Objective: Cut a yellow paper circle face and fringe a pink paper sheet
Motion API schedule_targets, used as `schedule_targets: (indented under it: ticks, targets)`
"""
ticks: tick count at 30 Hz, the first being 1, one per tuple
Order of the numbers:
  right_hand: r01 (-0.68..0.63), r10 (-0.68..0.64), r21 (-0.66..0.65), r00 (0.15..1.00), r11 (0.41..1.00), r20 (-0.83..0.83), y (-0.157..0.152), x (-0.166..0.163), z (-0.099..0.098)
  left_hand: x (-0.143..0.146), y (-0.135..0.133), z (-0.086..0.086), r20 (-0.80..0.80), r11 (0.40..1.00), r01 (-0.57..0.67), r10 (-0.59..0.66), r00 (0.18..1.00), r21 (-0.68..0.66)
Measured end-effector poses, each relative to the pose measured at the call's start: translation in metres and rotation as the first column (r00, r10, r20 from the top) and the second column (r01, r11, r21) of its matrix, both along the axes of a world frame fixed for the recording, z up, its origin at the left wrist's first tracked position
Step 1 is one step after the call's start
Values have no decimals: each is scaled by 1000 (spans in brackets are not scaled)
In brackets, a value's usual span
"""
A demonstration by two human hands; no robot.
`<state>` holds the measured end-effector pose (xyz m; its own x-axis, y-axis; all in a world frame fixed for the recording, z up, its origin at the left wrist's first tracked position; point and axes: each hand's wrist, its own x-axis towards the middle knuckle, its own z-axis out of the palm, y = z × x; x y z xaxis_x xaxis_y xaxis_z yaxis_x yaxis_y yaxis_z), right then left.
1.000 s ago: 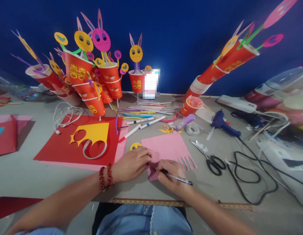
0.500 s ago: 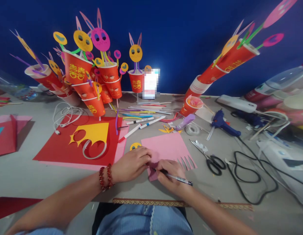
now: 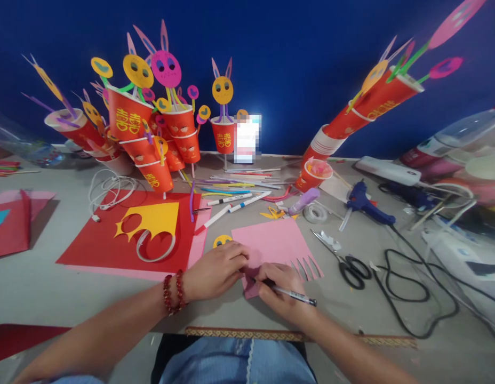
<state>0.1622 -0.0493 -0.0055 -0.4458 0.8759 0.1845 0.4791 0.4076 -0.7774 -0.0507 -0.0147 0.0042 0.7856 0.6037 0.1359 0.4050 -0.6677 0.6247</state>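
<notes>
In the head view my right hand (image 3: 285, 296) grips a pen (image 3: 293, 294), its tip angled left toward my other hand. A pink sheet of paper (image 3: 273, 240) lies under both hands, with narrow pointed slots cut in its right edge. My left hand (image 3: 221, 269), a red bead bracelet (image 3: 173, 293) at its wrist, rests at the sheet's left edge. Its fingertips are drawn together close to the pen tip; what they pinch, if anything, is hidden. Just behind the left hand, a yellow paper face (image 3: 222, 241) is partly covered.
Scissors (image 3: 347, 264) and a blue glue gun (image 3: 367, 205) with its looping cord sit at right. Red paper (image 3: 91, 240) with a yellow offcut (image 3: 165, 216) lies left. Markers (image 3: 249, 201) lie ahead. Decorated red cups (image 3: 129, 120) stand behind, before a lit phone (image 3: 247, 138).
The whole view has shifted slightly, so everything sits a little lower. Both hands, the pen and the pink sheet keep nearly the same arrangement.
</notes>
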Motion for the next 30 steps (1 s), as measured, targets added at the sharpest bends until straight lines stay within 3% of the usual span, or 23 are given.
schedule_targets:
  ticks: [30]
  targets:
    - [3,-3,-15,1000,1000,15,-2,1,-3,0,-1,1,6,1000,-7,7,1000,17]
